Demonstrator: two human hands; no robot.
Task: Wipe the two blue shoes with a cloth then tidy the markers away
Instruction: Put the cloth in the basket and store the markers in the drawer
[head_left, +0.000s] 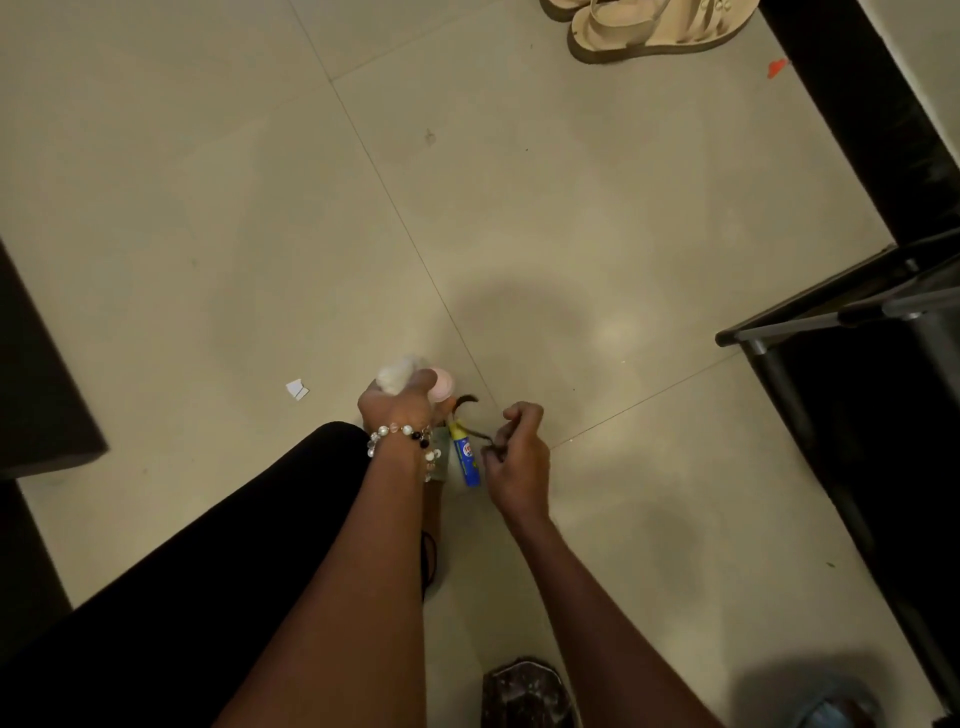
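The left hand (397, 402), with a bead bracelet (402, 441) on its wrist, is curled round a white cloth (397, 375) and a pink thing (442, 383), low over the floor (208, 208). The right hand (517, 454) pinches a thin dark string (480, 434), and a blue and yellow marker (465, 453) sits between the two hands. No blue shoes show here, only a pair of tan sandals (649, 26) far off at the top, and a white paper scrap (297, 389) lies on the floor to the left
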